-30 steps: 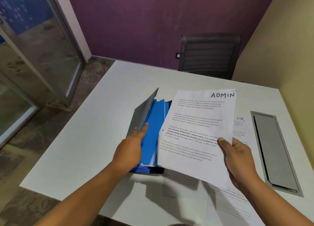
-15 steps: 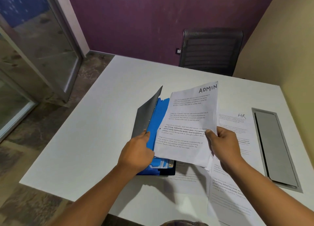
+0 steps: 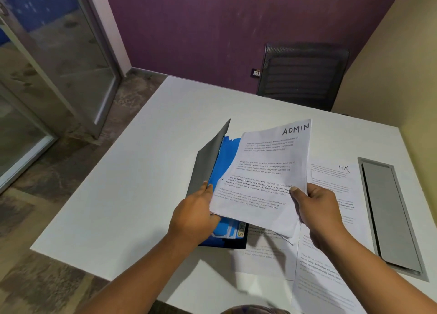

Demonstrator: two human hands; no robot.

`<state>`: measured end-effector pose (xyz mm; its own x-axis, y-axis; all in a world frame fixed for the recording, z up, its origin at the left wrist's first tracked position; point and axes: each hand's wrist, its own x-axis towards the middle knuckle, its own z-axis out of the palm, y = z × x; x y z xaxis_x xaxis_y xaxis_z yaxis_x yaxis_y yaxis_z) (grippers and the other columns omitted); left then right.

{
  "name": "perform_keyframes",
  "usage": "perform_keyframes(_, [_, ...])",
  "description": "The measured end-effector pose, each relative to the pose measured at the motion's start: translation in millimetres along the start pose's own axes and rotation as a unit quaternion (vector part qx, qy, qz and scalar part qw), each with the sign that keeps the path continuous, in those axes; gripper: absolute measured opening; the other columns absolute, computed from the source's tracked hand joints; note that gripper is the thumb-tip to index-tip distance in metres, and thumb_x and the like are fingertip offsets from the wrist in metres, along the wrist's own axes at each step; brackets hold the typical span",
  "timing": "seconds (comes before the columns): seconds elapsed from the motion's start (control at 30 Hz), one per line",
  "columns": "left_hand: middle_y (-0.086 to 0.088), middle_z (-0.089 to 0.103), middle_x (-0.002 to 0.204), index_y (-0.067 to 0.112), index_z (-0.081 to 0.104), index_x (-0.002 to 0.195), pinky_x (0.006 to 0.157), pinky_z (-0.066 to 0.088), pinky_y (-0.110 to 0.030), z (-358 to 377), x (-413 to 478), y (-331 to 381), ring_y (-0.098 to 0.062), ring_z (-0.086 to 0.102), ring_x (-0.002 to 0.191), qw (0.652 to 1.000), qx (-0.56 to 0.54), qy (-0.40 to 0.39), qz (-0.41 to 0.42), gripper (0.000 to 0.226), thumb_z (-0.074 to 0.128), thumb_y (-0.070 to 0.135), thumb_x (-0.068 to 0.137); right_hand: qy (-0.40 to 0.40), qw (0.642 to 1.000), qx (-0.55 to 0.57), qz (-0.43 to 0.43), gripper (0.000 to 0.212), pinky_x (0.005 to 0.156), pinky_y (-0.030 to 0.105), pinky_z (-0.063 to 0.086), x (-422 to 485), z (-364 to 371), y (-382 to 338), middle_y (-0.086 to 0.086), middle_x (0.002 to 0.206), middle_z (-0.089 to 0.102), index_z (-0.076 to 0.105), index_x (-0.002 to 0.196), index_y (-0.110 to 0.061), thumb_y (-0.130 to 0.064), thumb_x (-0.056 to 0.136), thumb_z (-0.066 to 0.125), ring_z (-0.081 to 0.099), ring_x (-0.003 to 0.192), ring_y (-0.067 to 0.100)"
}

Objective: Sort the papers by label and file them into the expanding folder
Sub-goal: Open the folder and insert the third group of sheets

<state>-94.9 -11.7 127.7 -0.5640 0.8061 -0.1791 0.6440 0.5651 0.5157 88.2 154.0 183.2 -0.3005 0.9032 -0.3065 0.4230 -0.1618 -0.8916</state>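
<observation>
my right hand (image 3: 318, 209) pinches the admin sheet (image 3: 267, 172) by its right edge above the expanding folder (image 3: 208, 157); light, floppy, likely to buckle. my left hand (image 3: 192, 216) grips its cover open.

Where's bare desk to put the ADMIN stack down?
Free: the table left of the expanding folder out to its left edge, and the far strip between the ADMIN papers and the chair. Crowded: loose sheets, HR sheet included, fill the span from folder to cable hatch.
</observation>
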Motion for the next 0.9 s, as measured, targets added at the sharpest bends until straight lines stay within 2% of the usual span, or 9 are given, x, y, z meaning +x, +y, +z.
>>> perform_keyframes(0.07, [0.0, 0.026, 0.162, 0.018, 0.026, 0.155, 0.11, 0.043, -0.033, 1, 1, 1, -0.021, 0.046, 0.137, 1.0, 0.012, -0.002, -0.012, 0.068, 0.057, 0.017, 0.095, 0.002, 1.0, -0.022, -0.015, 0.041, 0.049, 0.025, 0.025, 0, -1, 2, -0.009, 0.036, 0.04, 0.052, 0.055, -0.014, -0.012, 0.095, 0.06, 0.03, 0.032, 0.008])
perform_keyframes(0.13, [0.001, 0.027, 0.161, 0.018, 0.023, 0.156, 0.112, 0.041, -0.031, 2, 2, 1, -0.021, 0.045, 0.137, 1.0, 0.008, 0.001, -0.016, 0.069, 0.055, 0.009, 0.095, 0.0, 0.999, -0.037, -0.03, 0.034, 0.049, 0.024, 0.026, 0, -2, 3, -0.011, 0.035, 0.045, 0.059, 0.06, -0.013, -0.013, 0.095, 0.06, 0.033, 0.03, 0.004])
perform_keyframes(0.23, [0.004, 0.028, 0.161, 0.02, 0.022, 0.156, 0.113, 0.04, -0.032, 4, 5, 0, -0.02, 0.046, 0.136, 1.0, 0.013, 0.0, -0.004, 0.068, 0.05, 0.005, 0.095, -0.002, 0.998, -0.053, -0.042, 0.03, 0.049, 0.025, 0.029, 2, -3, 5, -0.011, 0.036, 0.048, 0.065, 0.066, -0.013, -0.014, 0.095, 0.061, 0.036, 0.032, 0.004])
perform_keyframes(0.37, [0.006, 0.024, 0.162, 0.022, 0.023, 0.156, 0.113, 0.037, -0.03, 5, 5, -1, -0.019, 0.042, 0.138, 1.0, 0.022, -0.008, 0.011, 0.066, 0.045, 0.005, 0.096, 0.001, 0.989, -0.114, -0.095, 0.043, 0.051, 0.027, 0.031, 5, -6, 3, -0.008, 0.038, 0.047, 0.055, 0.052, -0.02, -0.02, 0.095, 0.059, 0.039, 0.04, 0.013])
perform_keyframes(0.5, [0.005, 0.03, 0.16, 0.023, 0.026, 0.155, 0.111, 0.039, -0.028, 8, 2, -1, -0.018, 0.046, 0.135, 1.0, 0.01, -0.012, 0.018, 0.064, 0.045, 0.005, 0.097, 0.005, 0.963, -0.2, -0.179, 0.044, 0.049, 0.029, 0.029, 6, -6, -1, 0.007, 0.043, 0.043, 0.045, 0.055, -0.007, -0.018, 0.096, 0.058, 0.037, 0.045, 0.016])
perform_keyframes(0.63, [0.007, 0.028, 0.161, 0.023, 0.026, 0.155, 0.112, 0.036, -0.028, 12, 5, -1, -0.019, 0.042, 0.139, 1.0, -0.002, -0.015, 0.005, 0.061, 0.046, 0.009, 0.098, 0.004, 0.941, -0.268, -0.208, 0.042, 0.044, 0.025, 0.031, 6, -1, 2, -0.003, 0.041, 0.052, 0.049, 0.054, -0.016, -0.016, 0.095, 0.056, 0.046, 0.042, 0.018])
perform_keyframes(0.77, [0.006, 0.024, 0.162, 0.02, 0.022, 0.156, 0.119, 0.029, -0.028, 11, 7, 0, -0.016, 0.03, 0.146, 0.997, -0.055, -0.042, -0.018, 0.074, 0.054, 0.0, 0.092, 0.012, 0.923, -0.314, -0.223, 0.039, 0.046, 0.028, 0.033, 6, 1, -2, -0.005, 0.042, 0.051, 0.054, 0.057, -0.023, -0.013, 0.095, 0.055, 0.049, 0.042, 0.015])
perform_keyframes(0.83, [0.008, 0.021, 0.162, 0.02, 0.02, 0.156, 0.118, 0.032, -0.031, 9, 6, 1, -0.014, 0.026, 0.148, 0.993, -0.095, -0.064, -0.031, 0.079, 0.054, -0.004, 0.089, 0.013, 0.914, -0.334, -0.232, 0.036, 0.043, 0.025, 0.028, 6, 3, -6, -0.011, 0.042, 0.046, 0.052, 0.061, -0.025, -0.011, 0.094, 0.056, 0.044, 0.043, 0.009])
perform_keyframes(0.9, [0.008, 0.021, 0.163, 0.021, 0.021, 0.156, 0.115, 0.038, -0.033, 8, 6, 2, -0.013, 0.029, 0.147, 0.989, -0.122, -0.068, -0.037, 0.079, 0.053, -0.004, 0.089, 0.004, 0.912, -0.338, -0.235, 0.029, 0.044, 0.022, 0.028, 7, 6, -10, -0.013, 0.045, 0.046, 0.059, 0.069, -0.024, -0.01, 0.094, 0.055, 0.044, 0.046, 0.006])
